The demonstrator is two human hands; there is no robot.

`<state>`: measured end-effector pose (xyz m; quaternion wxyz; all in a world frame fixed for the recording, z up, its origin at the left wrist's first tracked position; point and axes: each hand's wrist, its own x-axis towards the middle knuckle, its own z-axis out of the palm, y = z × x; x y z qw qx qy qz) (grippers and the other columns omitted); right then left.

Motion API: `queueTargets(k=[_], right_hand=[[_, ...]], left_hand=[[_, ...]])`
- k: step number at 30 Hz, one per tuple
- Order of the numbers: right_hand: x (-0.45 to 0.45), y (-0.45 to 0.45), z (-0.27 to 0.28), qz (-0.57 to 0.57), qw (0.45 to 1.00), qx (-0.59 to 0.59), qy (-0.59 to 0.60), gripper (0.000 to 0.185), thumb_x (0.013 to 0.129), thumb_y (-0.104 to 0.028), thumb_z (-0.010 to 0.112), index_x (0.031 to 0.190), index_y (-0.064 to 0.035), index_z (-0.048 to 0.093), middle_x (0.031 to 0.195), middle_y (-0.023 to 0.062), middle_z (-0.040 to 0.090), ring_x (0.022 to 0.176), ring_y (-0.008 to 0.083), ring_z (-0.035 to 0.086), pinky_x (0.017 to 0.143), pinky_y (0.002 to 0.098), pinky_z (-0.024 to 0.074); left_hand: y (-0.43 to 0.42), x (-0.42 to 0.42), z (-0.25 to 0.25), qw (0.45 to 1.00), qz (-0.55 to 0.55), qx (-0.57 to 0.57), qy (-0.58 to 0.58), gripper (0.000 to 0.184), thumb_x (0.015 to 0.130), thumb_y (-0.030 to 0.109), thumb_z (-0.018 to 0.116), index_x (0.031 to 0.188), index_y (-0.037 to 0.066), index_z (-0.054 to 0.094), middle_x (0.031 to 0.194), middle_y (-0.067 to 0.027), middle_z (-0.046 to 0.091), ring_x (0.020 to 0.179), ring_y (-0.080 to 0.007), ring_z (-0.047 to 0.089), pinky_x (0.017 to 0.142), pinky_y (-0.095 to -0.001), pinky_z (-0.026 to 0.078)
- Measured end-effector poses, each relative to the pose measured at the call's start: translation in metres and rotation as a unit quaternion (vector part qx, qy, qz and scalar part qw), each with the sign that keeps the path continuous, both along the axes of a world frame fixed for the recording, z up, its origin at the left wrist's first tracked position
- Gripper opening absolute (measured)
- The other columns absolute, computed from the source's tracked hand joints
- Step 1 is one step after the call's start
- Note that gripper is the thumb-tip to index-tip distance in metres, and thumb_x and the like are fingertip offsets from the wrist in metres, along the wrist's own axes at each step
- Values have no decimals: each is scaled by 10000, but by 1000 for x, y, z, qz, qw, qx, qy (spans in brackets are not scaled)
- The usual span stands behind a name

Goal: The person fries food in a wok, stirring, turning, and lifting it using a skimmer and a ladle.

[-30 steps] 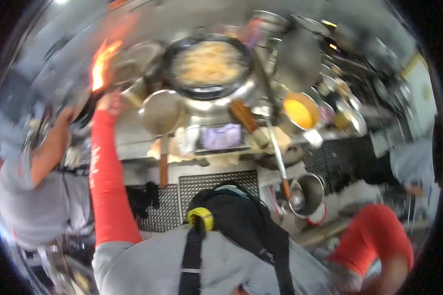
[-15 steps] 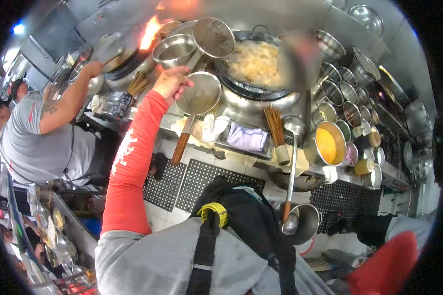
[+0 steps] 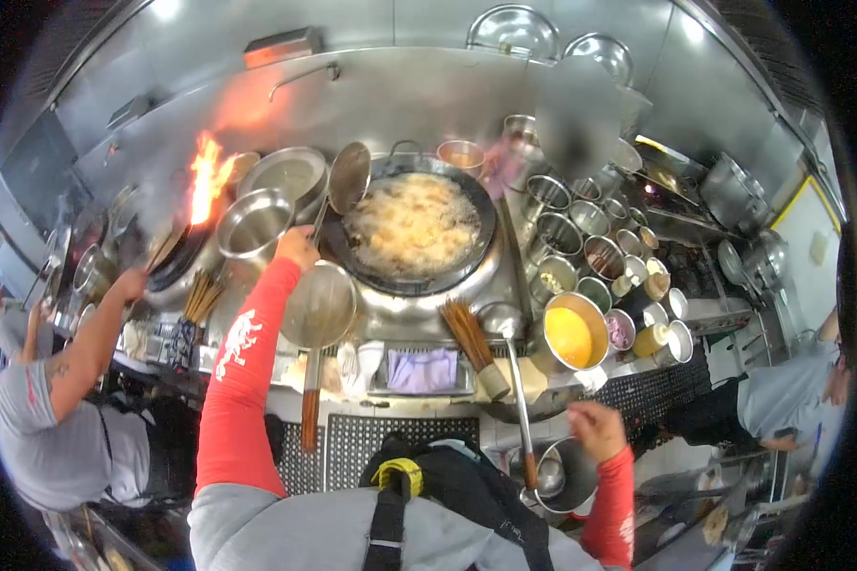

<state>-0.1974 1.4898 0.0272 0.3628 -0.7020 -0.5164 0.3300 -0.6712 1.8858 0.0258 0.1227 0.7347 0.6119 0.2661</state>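
My left hand [image 3: 298, 248] is closed round the handle of a perforated skimmer [image 3: 349, 178]. The skimmer's round head is tilted at the left rim of a large black wok [image 3: 419, 278], where pale golden food [image 3: 412, 224] bubbles in oil. Below that hand a wire strainer [image 3: 320, 305] with a wooden handle lies at the counter edge. My right hand [image 3: 597, 430] is raised at the lower right, fingers curled, near a ladle [image 3: 519, 395] and a steel pot [image 3: 571, 476]. Whether those fingers hold anything is too small to tell.
Flames [image 3: 205, 181] rise from a wok at the left, beside a co-worker [image 3: 57, 419]. Bamboo brushes [image 3: 473, 344], a purple cloth [image 3: 422, 370] and a pot of orange liquid [image 3: 574, 333] are near the front edge. Another person [image 3: 790, 400] stands at the right.
The view has tilted up and steadied. My left hand, previously without the skimmer one second ago, now grips it beside the wok. My right hand has come into view at the lower right.
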Motion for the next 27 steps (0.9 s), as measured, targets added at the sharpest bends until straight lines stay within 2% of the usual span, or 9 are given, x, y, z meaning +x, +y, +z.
queueTargets(k=[4, 5, 8, 9, 12, 14, 17, 22, 27], right_hand=[[-5, -22, -78, -31, 995, -58, -69, 249, 798, -191, 657, 955, 2, 665, 808, 154, 676, 693, 178, 651, 648, 295, 508], [-6, -30, -98, -42, 992, -71, -97, 229, 791, -188, 665, 941, -16, 663, 796, 138, 667, 682, 184, 635, 645, 295, 501], [-10, -34, -139, 5, 973, -102, -209, 248, 758, -217, 673, 938, -48, 657, 819, 134, 654, 716, 246, 629, 670, 322, 498], [-11, -36, -148, 31, 962, -108, -250, 267, 745, -233, 673, 944, -55, 655, 836, 140, 651, 739, 273, 634, 683, 335, 499], [-23, -39, -166, -22, 977, -97, -190, 277, 744, -203, 621, 961, -32, 642, 860, 212, 645, 847, 390, 612, 763, 428, 488], [-24, -29, -166, -7, 972, -159, -173, 351, 733, -218, 646, 1034, -42, 612, 889, 216, 641, 854, 361, 622, 759, 411, 491], [-19, -31, -193, -31, 976, -173, -129, 517, 715, -220, 689, 1182, -49, 544, 914, 225, 638, 845, 339, 633, 749, 378, 500], [-18, -31, -201, -16, 974, -173, -145, 544, 710, -218, 692, 1198, -45, 524, 926, 226, 636, 858, 350, 630, 751, 401, 493], [-25, -42, -205, -38, 983, -103, -150, 544, 721, -177, 662, 1217, -24, 500, 894, 231, 632, 838, 357, 625, 749, 409, 487]], left_hand=[[22, -2, -6, 997, -21, 46, 53, 398, 723, 36, 515, 1111, -1, 597, 867, -266, 625, 891, -374, 619, 769, -413, 482], [22, -2, -1, 993, -53, 24, 100, 381, 742, 26, 511, 1112, 2, 599, 817, -217, 657, 733, -314, 654, 640, -402, 503], [24, 9, 15, 952, 9, -281, -123, 347, 765, 10, 505, 1097, 3, 605, 774, -142, 678, 558, -207, 605, 472, -349, 462], [29, 10, 6, 929, -5, -321, -185, 355, 791, -10, 487, 1131, 27, 581, 746, -100, 674, 469, -95, 502, 391, -263, 392], [57, 12, -27, 866, -49, -404, -291, 389, 855, 21, 485, 1242, -6, 478, 824, -128, 671, 466, -56, 456, 364, -216, 352], [61, 21, -46, 780, -49, -456, -425, 372, 883, 12, 476, 1254, 17, 452, 874, -156, 661, 465, -38, 444, 351, -177, 335], [56, 35, -51, 710, -51, -462, -529, 312, 873, -9, 479, 1182, 31, 462, 888, -167, 649, 450, -40, 424, 344, -160, 329], [33, 44, -45, 647, -69, -454, -609, 207, 878, 25, 507, 1079, 68, 486, 854, -116, 631, 457, -23, 396, 353, -153, 319], [-1, 40, -36, 665, -74, -420, -613, 270, 890, 44, 486, 1158, 56, 451, 851, -105, 623, 462, -17, 404, 355, -145, 306]])
